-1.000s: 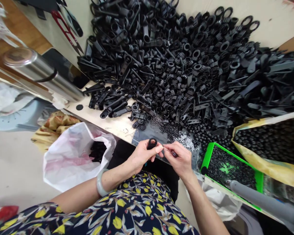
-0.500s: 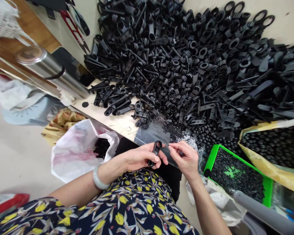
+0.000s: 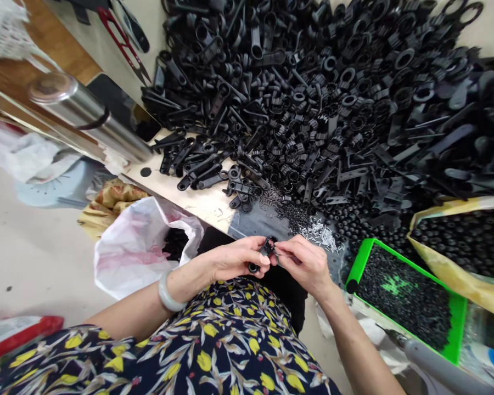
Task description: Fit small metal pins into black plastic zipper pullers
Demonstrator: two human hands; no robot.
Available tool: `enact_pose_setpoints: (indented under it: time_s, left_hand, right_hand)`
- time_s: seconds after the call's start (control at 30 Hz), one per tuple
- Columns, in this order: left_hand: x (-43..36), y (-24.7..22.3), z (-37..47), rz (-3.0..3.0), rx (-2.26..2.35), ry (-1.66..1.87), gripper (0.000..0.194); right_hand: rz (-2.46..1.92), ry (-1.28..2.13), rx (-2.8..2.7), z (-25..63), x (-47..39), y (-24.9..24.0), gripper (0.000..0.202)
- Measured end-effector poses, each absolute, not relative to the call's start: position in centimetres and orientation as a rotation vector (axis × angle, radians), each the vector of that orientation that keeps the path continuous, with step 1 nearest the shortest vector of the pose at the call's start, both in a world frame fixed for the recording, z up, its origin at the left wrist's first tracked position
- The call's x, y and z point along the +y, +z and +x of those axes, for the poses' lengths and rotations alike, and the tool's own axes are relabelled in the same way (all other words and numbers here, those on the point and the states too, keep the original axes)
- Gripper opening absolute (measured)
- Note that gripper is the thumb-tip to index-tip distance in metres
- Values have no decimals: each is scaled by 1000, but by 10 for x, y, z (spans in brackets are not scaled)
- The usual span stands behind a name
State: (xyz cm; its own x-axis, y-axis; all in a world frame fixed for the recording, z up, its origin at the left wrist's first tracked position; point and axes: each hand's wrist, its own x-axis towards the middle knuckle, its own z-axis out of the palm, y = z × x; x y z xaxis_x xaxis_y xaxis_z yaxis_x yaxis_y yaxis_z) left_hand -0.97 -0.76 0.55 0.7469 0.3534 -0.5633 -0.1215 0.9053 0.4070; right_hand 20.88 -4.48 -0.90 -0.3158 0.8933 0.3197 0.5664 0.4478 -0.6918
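Observation:
My left hand (image 3: 247, 258) is closed around a black plastic ratchet-like handle (image 3: 267, 247), with its ring end upward. My right hand (image 3: 307, 262) meets it from the right, thumb and forefinger pinched together at the side of the ring end. Whatever sits between those fingertips is too small to make out. Just beyond both hands lies a dark mat (image 3: 257, 222) with small metal pins (image 3: 323, 233) and tiny black pieces heaped on it. Behind it spreads a big pile of black plastic parts (image 3: 304, 99).
A green tray (image 3: 456, 334) of small black bits stands at the right, beside a yellow-edged bag (image 3: 432, 255) of round black parts. A white plastic bag (image 3: 123, 252) hangs open at the left. A steel flask (image 3: 90, 118), a phone (image 3: 123, 107) and red-handled scissors (image 3: 117, 35) lie farther left.
My right hand has moved left, bringing its pinched fingertips against the black handle. The handle has turned slightly in my left hand. The whole view has shifted a little.

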Motion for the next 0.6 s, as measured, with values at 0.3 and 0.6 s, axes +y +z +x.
enact_pose_setpoints:
  time_s: [0.3,0.6]
  left_hand:
    - [-6,10,-7,353,682,281,34]
    - [-6,8,-8,438,667,276,31]
  right_hand:
    - [-1201,560,-2177,214,-46,-14,16]
    - [-1096,526,-2303,218,-48,-20,19]
